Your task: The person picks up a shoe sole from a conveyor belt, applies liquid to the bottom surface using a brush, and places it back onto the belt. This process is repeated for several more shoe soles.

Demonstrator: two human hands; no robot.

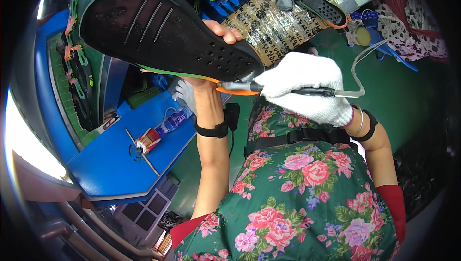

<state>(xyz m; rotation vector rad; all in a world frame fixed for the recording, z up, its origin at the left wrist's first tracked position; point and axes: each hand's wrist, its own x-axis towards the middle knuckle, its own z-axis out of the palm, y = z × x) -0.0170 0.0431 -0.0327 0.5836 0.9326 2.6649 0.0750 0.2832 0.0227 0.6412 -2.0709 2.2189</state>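
Observation:
My bare left hand [222,31] grips a large black shoe sole [168,35] from beneath, its fingers curled over the far edge. The sole has slots at its wide left end, rows of round holes towards the right, and a green-to-orange rim. In a white knit glove, my right hand [307,85] is closed around a tube-fed brush [314,91] with a black handle. Its pale tip lies against the orange rim at the sole's right end, where a wet-looking whitish patch shows. A clear tube [357,76] runs from the handle up to the right.
Another black sole [317,1] lies on a taped cardboard sheet [259,20] ahead. On the blue table [105,165] at left are a plastic bottle [175,119], a red-and-white packet [148,140], a stick and a white glove [185,93]. Shoe parts [77,64] line the machine opening beyond.

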